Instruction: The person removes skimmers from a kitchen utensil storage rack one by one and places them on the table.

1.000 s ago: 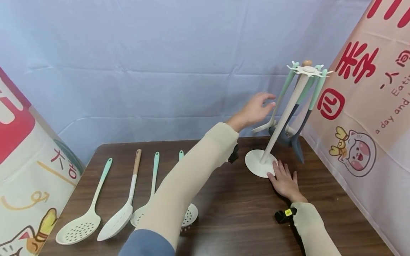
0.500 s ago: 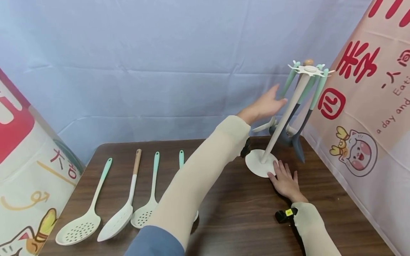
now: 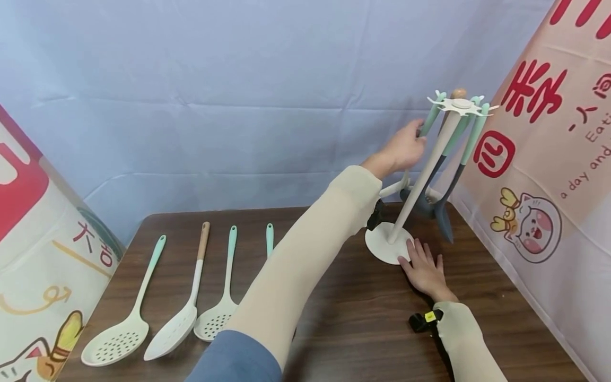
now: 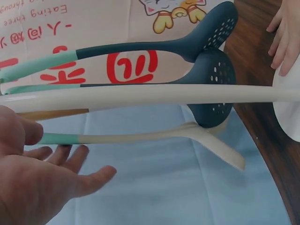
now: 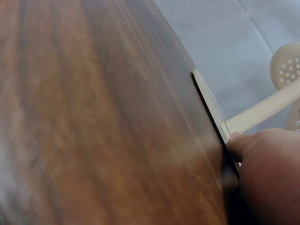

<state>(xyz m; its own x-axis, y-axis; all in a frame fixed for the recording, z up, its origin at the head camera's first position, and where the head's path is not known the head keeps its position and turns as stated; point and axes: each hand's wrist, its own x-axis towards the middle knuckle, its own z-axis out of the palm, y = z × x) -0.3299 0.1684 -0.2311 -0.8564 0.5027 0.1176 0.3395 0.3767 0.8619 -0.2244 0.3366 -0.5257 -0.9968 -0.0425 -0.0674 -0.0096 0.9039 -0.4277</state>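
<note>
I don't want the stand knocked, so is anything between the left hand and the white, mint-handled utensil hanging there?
Nothing visible: the left hand appears to grip the utensil by its mint handle. The pole is close, just right of the hand in the head view, but not between them.

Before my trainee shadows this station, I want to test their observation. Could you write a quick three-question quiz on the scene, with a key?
1. Multiple choice: what does the right hand touch?
a) the round white base of the utensil stand
b) the top hooks
c) a wooden handle
2. True or false: the leftmost perforated skimmer on the table has a wood-coloured handle.
3. Short answer: which hand is up at the cream, mint-handled utensil on the stand?

Key: 1: a. 2: False; its handle is mint. 3: The left hand.
</note>
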